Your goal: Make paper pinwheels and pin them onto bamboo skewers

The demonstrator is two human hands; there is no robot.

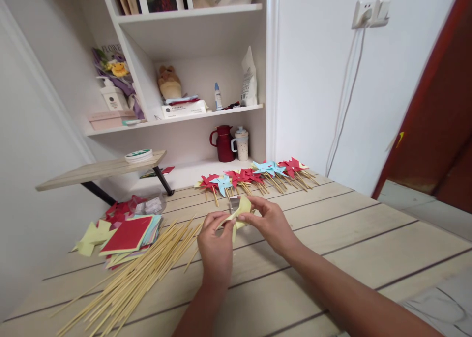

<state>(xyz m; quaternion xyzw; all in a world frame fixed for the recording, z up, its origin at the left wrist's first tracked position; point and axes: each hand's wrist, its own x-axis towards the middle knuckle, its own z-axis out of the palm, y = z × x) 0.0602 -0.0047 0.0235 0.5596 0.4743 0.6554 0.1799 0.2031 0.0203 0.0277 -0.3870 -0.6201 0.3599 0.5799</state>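
Observation:
A pale yellow paper pinwheel [244, 207], its blades curled, is held up between my two hands over the table. My left hand [217, 234] pinches its left side between thumb and fingers. From the right, my right hand [268, 221] grips the paper near its centre, thumb toward the middle. Just behind the paper a small grey metallic object [234, 204] shows in part; I cannot make out what it is. Finished pinwheels on sticks [241, 177] in red, blue and yellow lie in a row beyond my hands.
Many thin wooden sticks [147, 270] lie spread at the left front. Behind them sit stacked coloured paper squares [127, 235], yellow paper pieces [92, 236] and a clear plastic container [149, 204]. A small raised wooden stand [103, 167], a red jug [224, 144] and a speckled cup [242, 145] stand farther back.

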